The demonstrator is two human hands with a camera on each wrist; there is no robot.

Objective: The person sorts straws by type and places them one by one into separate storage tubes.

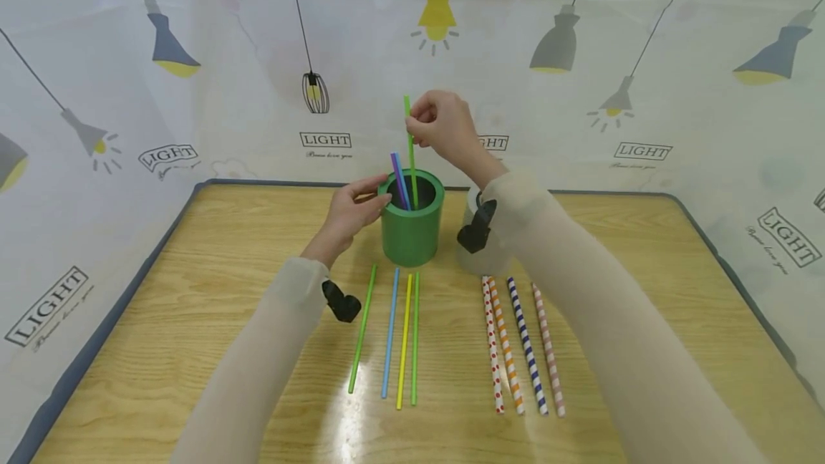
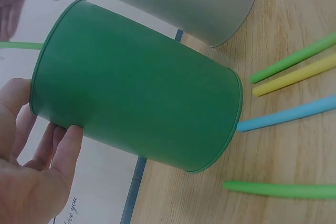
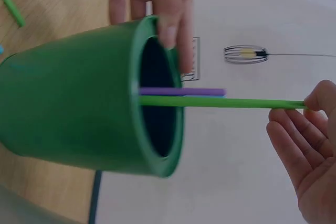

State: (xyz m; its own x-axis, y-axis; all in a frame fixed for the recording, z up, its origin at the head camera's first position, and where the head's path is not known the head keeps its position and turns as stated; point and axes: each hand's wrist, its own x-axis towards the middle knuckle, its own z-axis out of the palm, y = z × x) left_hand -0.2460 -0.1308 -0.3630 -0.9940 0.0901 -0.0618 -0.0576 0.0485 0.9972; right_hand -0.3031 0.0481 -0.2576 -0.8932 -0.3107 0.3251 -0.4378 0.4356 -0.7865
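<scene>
In the head view my right hand [image 1: 445, 124] pinches a green straw [image 1: 412, 163] near its top. The straw's lower end is inside a green can [image 1: 411, 238], beside a purple straw [image 1: 396, 170] and a blue straw [image 1: 402, 181]. The right wrist view shows thumb and fingertips on the straw's end, with the purple straw [image 3: 202, 91] close behind it. My left hand [image 1: 351, 212] holds the can at its rim from the left. In the left wrist view that hand [image 2: 39, 166] touches the green can [image 2: 136, 87] by the rim and side.
In front of the green can lie two green straws [image 1: 363, 328], a blue straw [image 1: 389, 335] and a yellow straw [image 1: 404, 342]. A grey can [image 1: 477, 260] stands to its right, partly behind my right wrist. Several patterned straws [image 1: 528, 346] lie before it. Printed fabric [image 1: 258, 34] borders the table.
</scene>
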